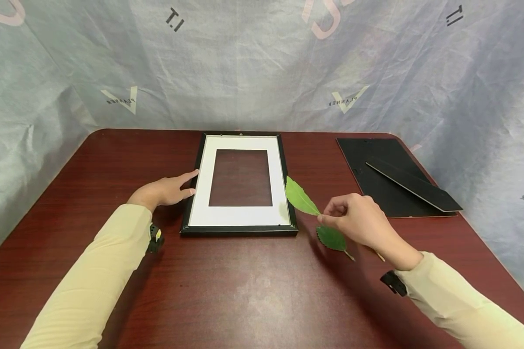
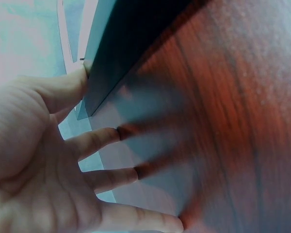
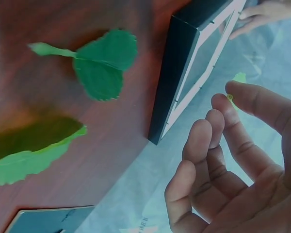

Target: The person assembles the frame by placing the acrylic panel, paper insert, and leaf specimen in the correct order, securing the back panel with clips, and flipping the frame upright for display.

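Observation:
A black picture frame point(image 1: 240, 231) with a white mat point(image 1: 240, 216) lies on the table, its window showing the dark red wood. At its left side my left hand point(image 1: 168, 190) is spread, thumb against the frame's edge; in the left wrist view the other fingers point(image 2: 111, 177) extend down to the tabletop. My right hand point(image 1: 360, 218) pinches a light green leaf point(image 1: 301, 196) by its stem between thumb and index finger. The leaf hangs in the air by the frame's lower right side. Below that hand, a darker green leaf point(image 1: 331, 237) rests on the table.
A black backing board point(image 1: 358, 150) with a raised stand leg point(image 1: 412, 186) lies at the table's right. Another leaf point(image 3: 34, 158) rests near the right hand, mostly hidden in the head view. A printed grey cloth point(image 1: 244, 68) hangs behind the table.

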{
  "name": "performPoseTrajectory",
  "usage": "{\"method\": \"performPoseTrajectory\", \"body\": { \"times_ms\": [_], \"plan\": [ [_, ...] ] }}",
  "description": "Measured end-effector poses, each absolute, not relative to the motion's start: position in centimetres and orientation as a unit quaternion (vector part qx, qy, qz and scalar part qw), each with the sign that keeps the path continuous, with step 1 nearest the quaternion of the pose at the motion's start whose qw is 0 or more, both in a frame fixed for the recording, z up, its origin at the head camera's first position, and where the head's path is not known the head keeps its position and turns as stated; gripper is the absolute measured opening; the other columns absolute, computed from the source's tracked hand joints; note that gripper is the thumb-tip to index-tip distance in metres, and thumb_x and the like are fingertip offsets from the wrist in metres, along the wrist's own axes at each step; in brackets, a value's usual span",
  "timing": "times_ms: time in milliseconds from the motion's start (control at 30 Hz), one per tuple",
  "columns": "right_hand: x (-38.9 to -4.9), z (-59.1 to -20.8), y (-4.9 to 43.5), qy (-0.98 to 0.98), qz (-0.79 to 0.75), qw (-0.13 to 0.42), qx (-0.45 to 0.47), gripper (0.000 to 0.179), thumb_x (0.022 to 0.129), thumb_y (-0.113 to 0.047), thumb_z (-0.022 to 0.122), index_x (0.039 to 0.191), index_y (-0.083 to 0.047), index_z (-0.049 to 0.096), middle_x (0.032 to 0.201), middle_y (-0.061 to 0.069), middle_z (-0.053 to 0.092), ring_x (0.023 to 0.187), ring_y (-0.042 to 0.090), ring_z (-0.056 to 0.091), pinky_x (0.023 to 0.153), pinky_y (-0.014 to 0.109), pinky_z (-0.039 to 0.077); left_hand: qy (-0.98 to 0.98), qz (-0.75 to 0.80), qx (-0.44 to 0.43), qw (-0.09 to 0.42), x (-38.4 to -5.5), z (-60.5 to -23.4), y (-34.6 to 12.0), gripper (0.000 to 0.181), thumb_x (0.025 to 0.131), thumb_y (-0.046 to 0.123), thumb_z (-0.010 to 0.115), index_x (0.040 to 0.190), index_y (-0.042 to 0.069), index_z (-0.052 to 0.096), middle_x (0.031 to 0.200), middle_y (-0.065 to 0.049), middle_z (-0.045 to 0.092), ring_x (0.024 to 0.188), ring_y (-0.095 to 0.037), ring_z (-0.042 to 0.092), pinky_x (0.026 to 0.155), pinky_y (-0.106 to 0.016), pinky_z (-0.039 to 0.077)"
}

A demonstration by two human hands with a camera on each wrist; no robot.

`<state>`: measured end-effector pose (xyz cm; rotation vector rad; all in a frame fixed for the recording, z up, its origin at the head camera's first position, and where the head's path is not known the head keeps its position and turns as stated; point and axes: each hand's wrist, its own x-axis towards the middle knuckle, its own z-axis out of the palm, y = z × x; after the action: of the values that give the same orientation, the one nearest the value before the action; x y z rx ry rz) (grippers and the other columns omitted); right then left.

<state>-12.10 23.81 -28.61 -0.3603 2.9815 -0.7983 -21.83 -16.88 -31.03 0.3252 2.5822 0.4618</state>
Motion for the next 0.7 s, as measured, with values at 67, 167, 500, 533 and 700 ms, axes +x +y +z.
{"method": "performPoseTrajectory", "body": {
  "times_ms": [67, 167, 500, 533, 700],
  "plan": [
    [-12.6, -28.5, 23.4, 0.959, -0.258, 0.021, -0.114, 0.016, 0.09, -0.027, 0.078, 0.077, -0.018, 0.076, 0.066, -0.006, 0.066, 0.065, 0.016, 0.055, 0.054, 0.033, 0.04, 0.946, 0.172, 0.12, 0.248, -21.8, -31.1, -16.9, 0.067, 0.112, 0.029, 0.041, 0.164, 0.009, 0.005, 0.159, -0.036, 0.021, 0.139, -0.057, 0.033, 0.112, -0.067, 0.028],
    [-13.3, -28.5, 22.8, 0.959, -0.259, 0.023, -0.113, 0.016, 0.09, -0.027, 0.077, 0.077, -0.018, 0.076, 0.065, -0.006, 0.066, 0.064, 0.016, 0.055, 0.053, 0.033, 0.039, 0.945, 0.173, 0.123, 0.248, -21.8, -31.1, -17.0, 0.067, 0.112, 0.029, 0.041, 0.164, 0.009, 0.005, 0.159, -0.036, 0.021, 0.139, -0.057, 0.034, 0.112, -0.067, 0.029],
    [-16.2, -28.4, 19.8, 0.964, -0.246, 0.013, -0.1, 0.012, 0.088, -0.029, 0.079, 0.079, -0.02, 0.078, 0.06, -0.002, 0.064, 0.061, 0.018, 0.05, 0.052, 0.033, 0.035, 0.946, 0.172, 0.121, 0.247, -21.8, -31.1, -17.0, 0.067, 0.112, 0.029, 0.042, 0.164, 0.009, 0.006, 0.16, -0.035, 0.021, 0.139, -0.057, 0.034, 0.112, -0.067, 0.028],
    [-16.4, -28.3, 19.5, 0.964, -0.247, 0.013, -0.098, 0.012, 0.088, -0.029, 0.079, 0.08, -0.02, 0.078, 0.063, -0.001, 0.066, 0.063, 0.019, 0.052, 0.053, 0.033, 0.036, 0.946, 0.172, 0.12, 0.246, -21.8, -31.1, -17.0, 0.067, 0.111, 0.03, 0.042, 0.164, 0.009, 0.006, 0.16, -0.035, 0.021, 0.14, -0.057, 0.033, 0.113, -0.067, 0.028],
    [-17.6, -28.1, 17.9, 0.964, -0.252, 0.015, -0.085, 0.012, 0.089, -0.03, 0.078, 0.083, -0.019, 0.079, 0.082, 0.001, 0.075, 0.071, 0.022, 0.058, 0.057, 0.036, 0.042, 0.946, 0.173, 0.117, 0.246, -21.8, -31.1, -17.0, 0.067, 0.111, 0.03, 0.042, 0.164, 0.01, 0.006, 0.161, -0.034, 0.019, 0.142, -0.056, 0.029, 0.114, -0.067, 0.026]
  ]
}}
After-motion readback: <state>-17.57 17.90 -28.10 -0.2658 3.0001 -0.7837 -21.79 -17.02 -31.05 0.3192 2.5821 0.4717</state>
